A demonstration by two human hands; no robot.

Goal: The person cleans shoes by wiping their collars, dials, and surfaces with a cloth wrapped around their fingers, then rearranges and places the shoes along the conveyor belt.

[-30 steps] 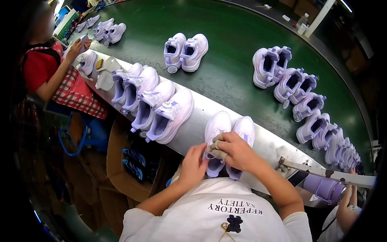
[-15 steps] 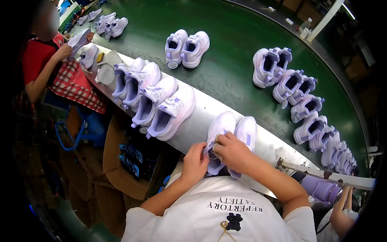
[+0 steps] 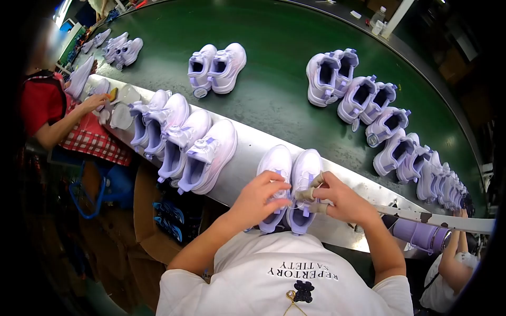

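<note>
A pair of pale lilac shoes stands in front of me on the metal edge, toes pointing away: a left shoe (image 3: 275, 158) and a right shoe (image 3: 307, 162). Over the opening of the left one, my left hand (image 3: 261, 199) has its fingers stretched out and apart. My right hand (image 3: 340, 199), with pale covers on some fingertips, is bent in at the tongue of the right shoe. A thin whitish string seems to run between the hands. What the right fingertips pinch, if anything, is too small to make out.
Several matching shoes (image 3: 213, 152) line the metal ledge (image 3: 247, 139) on my left. More pairs stand on the green table (image 3: 274, 79). A metal bar (image 3: 416, 215) and purple bottle (image 3: 416, 233) are at right. A person in red (image 3: 45, 105) works at left.
My right hand has moved off the left shoe to the right shoe's tongue. My left hand has lifted and opened over the left shoe. The co-worker's hands have shifted, and the view has turned slightly.
</note>
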